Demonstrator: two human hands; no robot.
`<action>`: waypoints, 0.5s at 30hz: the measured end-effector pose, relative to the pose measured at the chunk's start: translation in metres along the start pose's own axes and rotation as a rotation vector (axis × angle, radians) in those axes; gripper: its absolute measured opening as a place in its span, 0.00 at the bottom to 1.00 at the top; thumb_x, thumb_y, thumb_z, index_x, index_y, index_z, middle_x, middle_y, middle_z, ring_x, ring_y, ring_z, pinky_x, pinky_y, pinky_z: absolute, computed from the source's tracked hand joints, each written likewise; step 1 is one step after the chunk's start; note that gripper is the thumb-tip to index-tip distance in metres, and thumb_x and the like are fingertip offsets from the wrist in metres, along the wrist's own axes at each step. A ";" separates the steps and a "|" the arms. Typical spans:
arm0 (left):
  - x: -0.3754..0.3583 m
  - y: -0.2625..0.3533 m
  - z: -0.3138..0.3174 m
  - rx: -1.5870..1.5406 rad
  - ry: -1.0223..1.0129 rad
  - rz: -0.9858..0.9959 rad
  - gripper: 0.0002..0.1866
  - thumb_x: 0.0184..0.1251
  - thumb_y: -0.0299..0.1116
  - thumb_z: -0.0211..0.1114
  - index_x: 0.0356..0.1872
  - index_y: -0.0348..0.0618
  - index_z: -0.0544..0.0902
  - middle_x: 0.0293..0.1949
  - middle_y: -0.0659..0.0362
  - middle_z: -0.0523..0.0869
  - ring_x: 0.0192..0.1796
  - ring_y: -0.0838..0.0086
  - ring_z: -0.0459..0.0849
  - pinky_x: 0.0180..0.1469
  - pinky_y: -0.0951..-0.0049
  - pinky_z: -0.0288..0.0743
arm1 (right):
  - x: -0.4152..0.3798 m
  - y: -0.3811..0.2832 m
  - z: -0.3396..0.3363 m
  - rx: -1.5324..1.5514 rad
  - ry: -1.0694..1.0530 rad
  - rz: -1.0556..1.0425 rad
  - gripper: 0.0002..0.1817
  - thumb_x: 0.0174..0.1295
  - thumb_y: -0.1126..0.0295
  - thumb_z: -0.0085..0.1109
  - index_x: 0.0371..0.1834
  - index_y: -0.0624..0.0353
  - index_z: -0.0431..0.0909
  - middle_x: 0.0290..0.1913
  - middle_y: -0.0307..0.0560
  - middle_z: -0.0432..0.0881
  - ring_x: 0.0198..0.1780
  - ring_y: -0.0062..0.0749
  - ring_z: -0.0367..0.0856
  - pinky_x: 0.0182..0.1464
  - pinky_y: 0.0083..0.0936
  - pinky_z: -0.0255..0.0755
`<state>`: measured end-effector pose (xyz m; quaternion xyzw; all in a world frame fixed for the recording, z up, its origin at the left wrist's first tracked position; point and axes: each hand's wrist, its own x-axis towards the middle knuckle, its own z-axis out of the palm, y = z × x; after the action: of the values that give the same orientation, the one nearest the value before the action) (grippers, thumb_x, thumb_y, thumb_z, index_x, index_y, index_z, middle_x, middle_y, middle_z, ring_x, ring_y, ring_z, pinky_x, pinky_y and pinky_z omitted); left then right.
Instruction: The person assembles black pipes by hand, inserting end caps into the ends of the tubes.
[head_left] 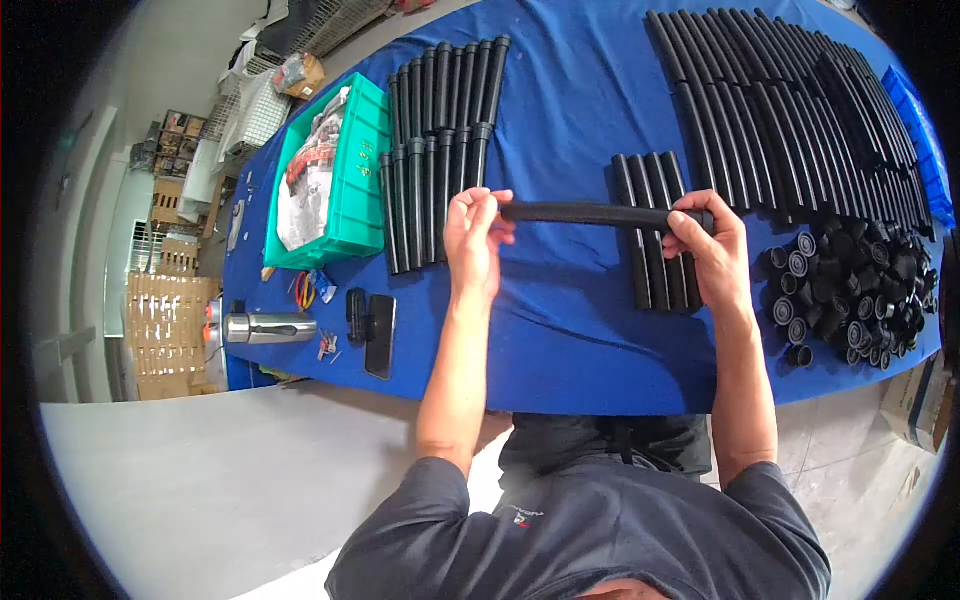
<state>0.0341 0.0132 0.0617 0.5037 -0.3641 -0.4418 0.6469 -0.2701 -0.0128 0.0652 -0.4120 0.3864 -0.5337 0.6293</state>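
A black tube (pixel 585 212) is held level above the blue-covered table (pixel 570 340). My left hand (pixel 473 245) grips its left end between thumb and fingers. At the other end, my right hand (pixel 715 250) closes around the tube, thumb on the near side; the fingers partly hide this end. Beneath the right part of the tube, a short row of similar black tubes (pixel 655 270) lies on the cloth. A heap of round black end caps (pixel 850 290) lies to the right of my right hand.
Tubes with wider ends (pixel 430 170) lie in two rows at the left. Many plain tubes (pixel 760 130) fill the far right, beside a blue bin (pixel 915 140). A green crate (pixel 355 175) holds plastic bags. A steel bottle (pixel 270 328) and phone (pixel 380 337) lie front left.
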 end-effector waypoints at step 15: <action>-0.025 0.046 0.047 1.093 -0.695 0.709 0.19 0.57 0.28 0.78 0.49 0.36 0.85 0.41 0.51 0.88 0.44 0.57 0.89 0.48 0.60 0.84 | -0.001 0.001 0.005 0.083 -0.124 0.041 0.27 0.65 0.74 0.68 0.67 0.64 0.71 0.42 0.47 0.84 0.36 0.28 0.87 0.36 0.23 0.86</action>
<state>-0.0084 0.0260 0.1170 0.4372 -0.8571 -0.0958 0.2550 -0.2656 -0.0111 0.0659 -0.4098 0.3327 -0.5097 0.6794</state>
